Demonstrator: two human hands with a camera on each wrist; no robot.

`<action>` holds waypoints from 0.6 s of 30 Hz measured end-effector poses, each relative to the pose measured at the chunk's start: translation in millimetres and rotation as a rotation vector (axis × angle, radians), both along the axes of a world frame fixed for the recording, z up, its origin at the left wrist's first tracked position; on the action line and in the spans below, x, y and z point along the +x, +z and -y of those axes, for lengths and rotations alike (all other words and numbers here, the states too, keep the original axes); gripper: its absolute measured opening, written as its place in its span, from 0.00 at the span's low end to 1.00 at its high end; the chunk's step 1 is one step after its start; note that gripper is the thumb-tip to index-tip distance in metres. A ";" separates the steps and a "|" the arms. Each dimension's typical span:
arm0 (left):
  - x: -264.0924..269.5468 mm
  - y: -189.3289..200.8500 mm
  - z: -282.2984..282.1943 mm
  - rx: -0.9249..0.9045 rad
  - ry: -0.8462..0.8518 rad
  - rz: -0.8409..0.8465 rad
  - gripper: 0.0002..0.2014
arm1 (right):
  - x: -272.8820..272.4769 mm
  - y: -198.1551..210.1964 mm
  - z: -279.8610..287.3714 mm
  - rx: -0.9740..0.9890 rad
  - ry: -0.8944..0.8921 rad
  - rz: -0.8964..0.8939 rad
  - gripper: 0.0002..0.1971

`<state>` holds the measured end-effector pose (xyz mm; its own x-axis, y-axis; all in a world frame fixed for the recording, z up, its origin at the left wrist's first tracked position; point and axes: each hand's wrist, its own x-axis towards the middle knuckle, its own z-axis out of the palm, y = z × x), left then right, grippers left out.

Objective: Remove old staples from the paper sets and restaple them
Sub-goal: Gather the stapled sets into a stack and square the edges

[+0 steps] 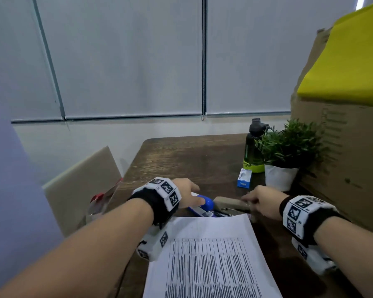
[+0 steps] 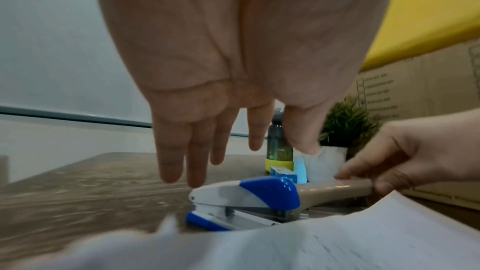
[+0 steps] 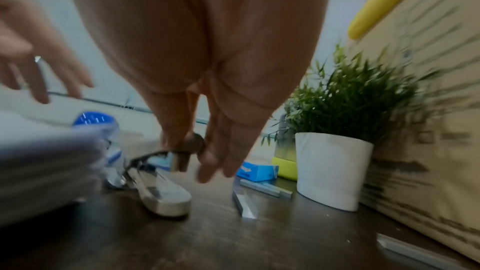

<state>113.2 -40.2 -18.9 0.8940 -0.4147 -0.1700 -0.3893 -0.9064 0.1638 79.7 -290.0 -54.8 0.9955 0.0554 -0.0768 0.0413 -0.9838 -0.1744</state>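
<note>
A stapled paper set [image 1: 207, 254] printed with table rows lies on the dark wooden table [image 1: 181, 160] in front of me. Just beyond its far edge lie a blue-and-white stapler [image 1: 205, 204] and a beige stapler [image 1: 228, 203]. My left hand [image 1: 186, 190] hovers over the blue-and-white stapler [image 2: 246, 198], fingers [image 2: 197, 151] straight and holding nothing. My right hand [image 1: 260, 203] pinches the beige stapler's top arm [image 2: 335, 191]. In the right wrist view that arm [image 3: 187, 147] looks raised off its metal base [image 3: 161, 192], though the picture is blurred.
Loose staple strips [image 3: 265, 187] and a blue staple box [image 1: 244, 178] lie near a white-potted plant [image 1: 280, 177] and a dark bottle [image 1: 253, 147]. A large cardboard box [image 1: 342, 158] walls off the right. A beige chair [image 1: 82, 186] stands at the left.
</note>
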 end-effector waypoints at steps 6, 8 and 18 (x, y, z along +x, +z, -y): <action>32.7 -16.0 29.5 -0.026 -0.002 0.038 0.19 | 15.8 0.6 -10.0 0.066 0.022 -0.005 0.14; 39.3 -12.2 25.4 0.007 0.016 0.054 0.17 | 19.5 1.0 -16.7 0.115 0.013 -0.014 0.09; 42.0 -7.9 -11.9 0.096 -0.035 0.050 0.17 | 25.0 8.1 -38.1 0.162 0.086 -0.049 0.13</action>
<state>155.2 -28.3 -26.8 0.8878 -0.4294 -0.1654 -0.4261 -0.9029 0.0566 104.6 -251.9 -46.7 0.9819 0.1554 -0.1078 0.1115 -0.9359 -0.3341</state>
